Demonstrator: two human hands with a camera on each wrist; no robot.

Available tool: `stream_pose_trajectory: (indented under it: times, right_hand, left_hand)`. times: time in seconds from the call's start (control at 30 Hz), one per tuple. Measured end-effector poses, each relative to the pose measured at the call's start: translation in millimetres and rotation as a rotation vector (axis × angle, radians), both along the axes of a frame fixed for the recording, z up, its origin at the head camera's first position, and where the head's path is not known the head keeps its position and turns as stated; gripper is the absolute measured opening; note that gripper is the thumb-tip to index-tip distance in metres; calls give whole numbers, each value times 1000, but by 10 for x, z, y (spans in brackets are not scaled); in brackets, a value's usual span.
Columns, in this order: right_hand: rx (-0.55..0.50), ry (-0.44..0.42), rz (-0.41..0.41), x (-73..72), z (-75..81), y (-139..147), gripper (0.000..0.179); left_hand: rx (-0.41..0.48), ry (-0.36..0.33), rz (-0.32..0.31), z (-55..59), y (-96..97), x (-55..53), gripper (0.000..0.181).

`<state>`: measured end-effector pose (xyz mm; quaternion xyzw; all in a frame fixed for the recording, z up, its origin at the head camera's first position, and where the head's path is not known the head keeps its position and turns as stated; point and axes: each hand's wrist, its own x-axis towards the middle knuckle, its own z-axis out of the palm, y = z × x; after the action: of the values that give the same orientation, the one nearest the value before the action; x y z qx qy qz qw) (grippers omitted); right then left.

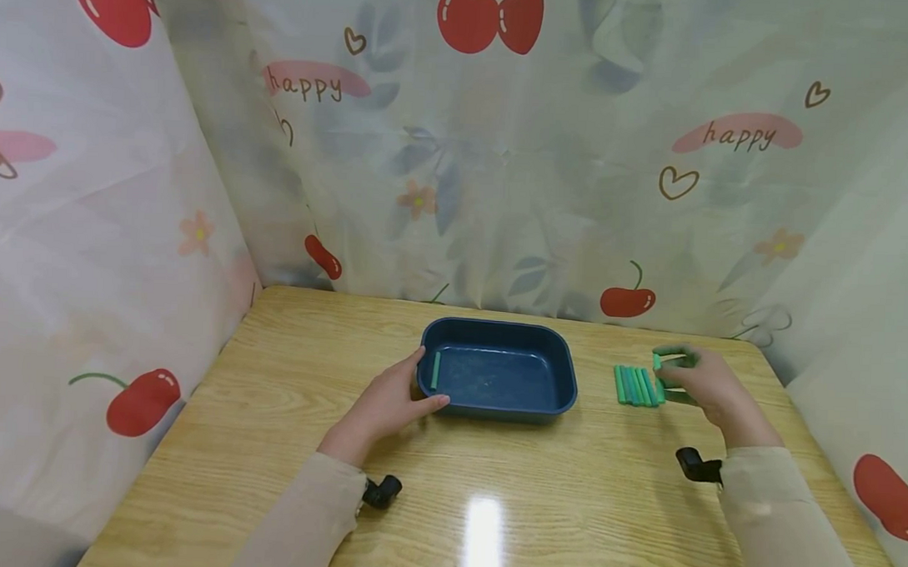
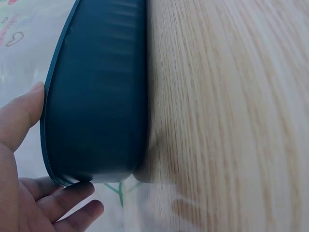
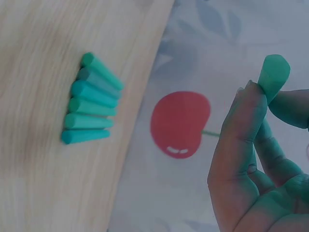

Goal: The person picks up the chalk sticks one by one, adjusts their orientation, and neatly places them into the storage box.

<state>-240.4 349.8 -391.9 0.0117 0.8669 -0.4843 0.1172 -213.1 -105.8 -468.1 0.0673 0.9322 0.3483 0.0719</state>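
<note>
A dark blue plastic basin [image 1: 494, 412] stands on the table, with one green chalk stick [image 1: 436, 370] lying inside at its left end. My left hand [image 1: 385, 404] holds the basin at that end, thumb on the near rim and fingers at the far side of the corner. In the left wrist view the basin's wall [image 2: 96, 96] fills much of the picture. My right hand [image 1: 702, 382] pinches a green chalk stick [image 3: 274, 73] between thumb and fingertip, raised beside a row of several green and teal chalk sticks [image 3: 94, 94] on the table.
The light wood table [image 1: 537, 495] carries the basin in the middle and the chalk row to its right. Printed cloth [image 1: 501, 218] with cherries hangs behind and along both sides. A small black camera mount [image 1: 699, 466] sticks out from each wrist.
</note>
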Motion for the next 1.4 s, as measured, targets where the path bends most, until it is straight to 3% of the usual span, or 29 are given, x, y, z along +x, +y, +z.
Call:
stream_pose_trajectory:
  times: [0.53,1.03,1.4]
  right_hand:
    - [-55,50,29,24,265,-372,53]
    - [-183,62,63,-63,457,-802,52]
    - [-218,83,65,-111,579,-1167,52]
  left_hand:
    - [-10,2,-3,3,-6,3,99]
    - [-12,0,-2,17,1,4,98]
    - [-15,-1,-1,2,-2,-6,99]
